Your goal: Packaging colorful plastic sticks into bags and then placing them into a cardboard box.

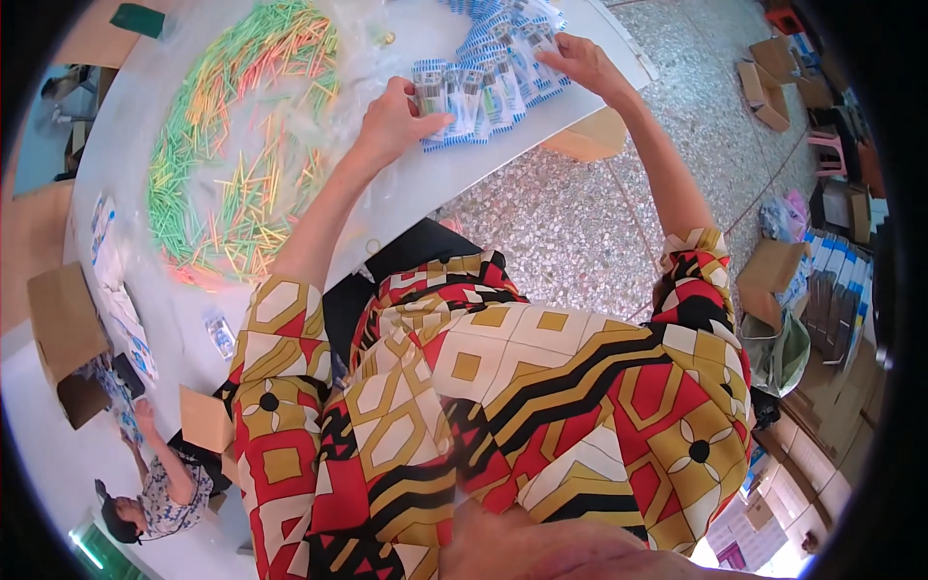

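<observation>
Overlapping blue-and-white sealed packets point(474, 97) lie in a fanned row along the near edge of the white table. At the row's left end is my left hand point(389, 124), its thumb across the front of the packets and its fingers curled at their side. My right hand point(588, 70) holds the right end of the row between thumb and bent fingers. More packets of the same kind point(483, 29) are heaped just behind. What is inside the packets is too small to make out.
Left of my hands, many thin green, yellow and pink sticks point(242, 193) lie on clear plastic on the white table point(387, 208). A co-worker point(164, 493) works at the lower left beside a cardboard box point(68, 324). Boxes and bags point(773, 271) line the floor at right.
</observation>
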The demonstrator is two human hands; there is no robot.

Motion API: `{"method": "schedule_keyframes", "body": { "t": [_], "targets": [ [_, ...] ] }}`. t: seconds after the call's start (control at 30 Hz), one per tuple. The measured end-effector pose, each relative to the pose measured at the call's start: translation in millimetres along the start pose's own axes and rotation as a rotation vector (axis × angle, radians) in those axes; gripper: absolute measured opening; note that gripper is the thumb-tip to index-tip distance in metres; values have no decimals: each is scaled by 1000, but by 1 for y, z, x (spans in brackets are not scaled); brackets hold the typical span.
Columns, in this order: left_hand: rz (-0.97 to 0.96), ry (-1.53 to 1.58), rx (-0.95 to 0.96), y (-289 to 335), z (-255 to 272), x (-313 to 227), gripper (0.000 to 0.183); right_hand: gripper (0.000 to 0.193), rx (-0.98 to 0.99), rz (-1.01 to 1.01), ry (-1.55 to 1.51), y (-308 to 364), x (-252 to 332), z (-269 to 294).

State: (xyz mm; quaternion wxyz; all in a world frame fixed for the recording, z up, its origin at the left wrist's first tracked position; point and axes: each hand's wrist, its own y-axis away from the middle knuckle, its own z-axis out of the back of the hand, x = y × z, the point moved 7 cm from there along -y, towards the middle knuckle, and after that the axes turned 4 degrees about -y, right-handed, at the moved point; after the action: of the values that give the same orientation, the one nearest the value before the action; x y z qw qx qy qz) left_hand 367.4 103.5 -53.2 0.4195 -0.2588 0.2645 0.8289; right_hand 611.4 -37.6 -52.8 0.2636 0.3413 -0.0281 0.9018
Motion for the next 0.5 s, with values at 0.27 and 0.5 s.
{"method": "schedule_keyframes", "body": {
  "t": [0.27, 0.5],
  "targets": [
    [159, 807, -7, 20, -27, 18, 51, 57, -16, -11, -130, 4, 7, -15],
    [98, 648, -78, 25, -43, 28, 46, 62, 121, 12, -212, 2, -1, -38]
  ]
}}
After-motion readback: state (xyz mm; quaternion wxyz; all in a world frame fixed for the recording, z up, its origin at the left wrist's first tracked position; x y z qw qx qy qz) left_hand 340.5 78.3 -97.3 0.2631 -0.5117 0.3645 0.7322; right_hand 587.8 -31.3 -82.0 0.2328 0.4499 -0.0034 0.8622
